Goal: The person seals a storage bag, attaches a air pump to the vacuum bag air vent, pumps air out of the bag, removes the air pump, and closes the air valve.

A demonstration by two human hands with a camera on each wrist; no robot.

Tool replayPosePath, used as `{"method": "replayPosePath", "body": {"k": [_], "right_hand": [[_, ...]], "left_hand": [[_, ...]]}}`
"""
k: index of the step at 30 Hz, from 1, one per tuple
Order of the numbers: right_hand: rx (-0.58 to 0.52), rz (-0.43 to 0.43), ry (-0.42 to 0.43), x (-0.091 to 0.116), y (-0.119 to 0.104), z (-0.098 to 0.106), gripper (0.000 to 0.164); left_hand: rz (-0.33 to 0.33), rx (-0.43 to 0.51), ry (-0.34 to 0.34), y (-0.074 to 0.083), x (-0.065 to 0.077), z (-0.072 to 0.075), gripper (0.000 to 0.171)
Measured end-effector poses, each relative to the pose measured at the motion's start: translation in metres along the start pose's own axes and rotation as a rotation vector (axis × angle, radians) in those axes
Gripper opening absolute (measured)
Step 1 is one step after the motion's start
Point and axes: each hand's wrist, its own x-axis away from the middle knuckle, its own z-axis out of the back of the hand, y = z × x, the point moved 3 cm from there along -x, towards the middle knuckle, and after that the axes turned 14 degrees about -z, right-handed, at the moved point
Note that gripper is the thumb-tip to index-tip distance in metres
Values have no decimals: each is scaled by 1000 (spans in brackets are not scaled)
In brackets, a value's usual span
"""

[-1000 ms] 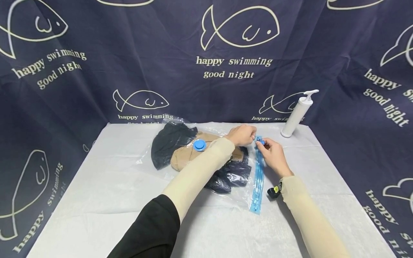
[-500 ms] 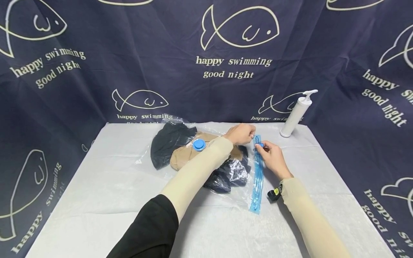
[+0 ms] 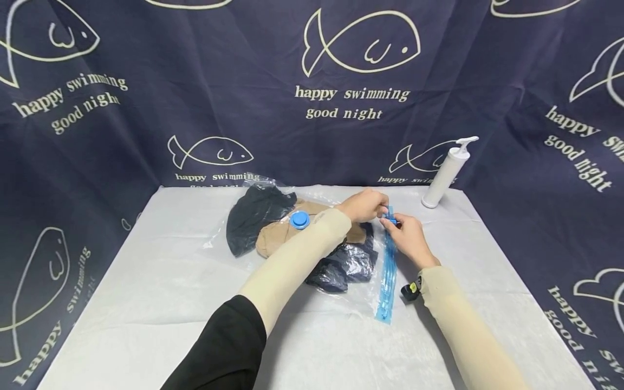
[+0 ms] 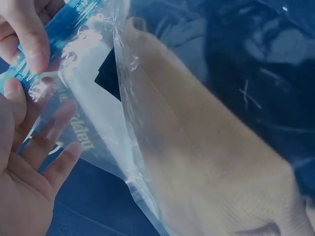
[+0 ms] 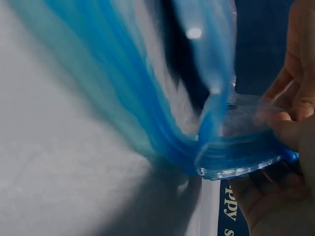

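Note:
A clear vacuum storage bag [image 3: 363, 303] lies flat on the table, with a blue zip strip [image 3: 387, 276] along its right edge and a round blue valve [image 3: 299, 219] on top. Inside it are dark and tan folded fabrics [image 3: 275, 235]. My left hand [image 3: 364, 205] pinches the bag at the strip's far end; in the left wrist view some of its fingers show through the plastic. Just beside it, my right hand [image 3: 410, 238] pinches a small blue zip slider [image 3: 391, 219] on the strip. In the right wrist view the strip [image 5: 162, 132] bends up from the table towards both hands.
A white hand pump [image 3: 444, 179] stands upright at the back right of the white-covered table [image 3: 146, 281]. Dark blue cloth [image 3: 234, 108] with fish drawings and lettering hangs behind and at both sides.
My left fingers have shifted right onto the far end of the zip strip. The right hand, with the slider, has come slightly nearer along the strip. The pump stands unmoved.

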Motion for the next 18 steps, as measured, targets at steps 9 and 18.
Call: {"method": "replayPosePath", "body": {"k": [9, 18], "right_hand": [[23, -14, 61, 0, -1, -3, 42], [2, -82, 50, 4, -2, -3, 38]], "left_hand": [[88, -68, -19, 0, 4, -3, 5], [99, -107, 9, -1, 7, 2, 1]]}}
